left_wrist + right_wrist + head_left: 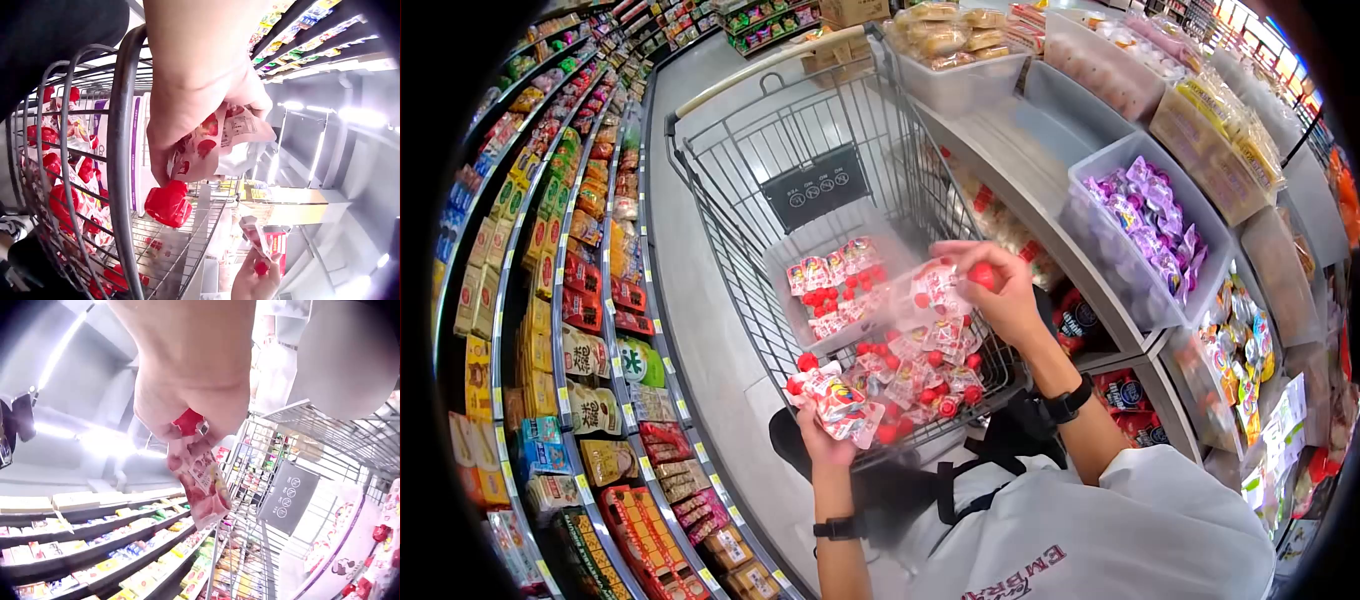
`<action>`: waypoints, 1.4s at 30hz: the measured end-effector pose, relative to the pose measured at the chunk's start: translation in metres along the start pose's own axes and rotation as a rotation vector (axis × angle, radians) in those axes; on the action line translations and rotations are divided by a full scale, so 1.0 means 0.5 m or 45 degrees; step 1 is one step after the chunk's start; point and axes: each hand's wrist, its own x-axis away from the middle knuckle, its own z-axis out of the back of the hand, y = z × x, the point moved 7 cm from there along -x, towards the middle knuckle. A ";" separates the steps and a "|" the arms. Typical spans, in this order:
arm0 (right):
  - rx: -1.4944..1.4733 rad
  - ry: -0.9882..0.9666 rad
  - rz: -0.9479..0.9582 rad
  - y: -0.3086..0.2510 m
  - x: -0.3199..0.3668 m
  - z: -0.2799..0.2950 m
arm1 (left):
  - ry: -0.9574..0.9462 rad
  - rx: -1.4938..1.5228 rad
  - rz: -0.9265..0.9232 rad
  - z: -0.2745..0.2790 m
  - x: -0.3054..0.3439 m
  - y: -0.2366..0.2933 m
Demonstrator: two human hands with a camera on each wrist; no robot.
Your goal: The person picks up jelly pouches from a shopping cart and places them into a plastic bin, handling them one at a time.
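Left hand (824, 440) gripping bunched pouches (845, 405), right hand (1008, 300) pinching one pouch (935, 287) — crammed left grip's kinda risking a drop, imo.

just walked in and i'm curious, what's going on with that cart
A person holds red-capped packs over a cart in a shop aisle. The left hand grips more than one pack, while the right hand pinches a single pack near its red cap. In the cart, a bin holds similar packs, and more lie heaped beside it, nearer the person.
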 end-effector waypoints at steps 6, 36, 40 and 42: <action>0.268 0.101 0.009 -0.005 0.001 0.034 | -0.062 0.079 0.214 0.042 0.006 -0.009; 0.100 0.111 -0.916 0.246 0.098 0.065 | 0.069 0.053 0.135 0.089 0.050 -0.008; -0.017 0.074 -1.054 0.268 0.107 0.062 | 0.080 0.056 0.124 0.086 0.051 -0.008; -0.129 0.101 -1.087 0.248 0.112 0.049 | 0.140 0.066 0.131 0.086 0.054 -0.007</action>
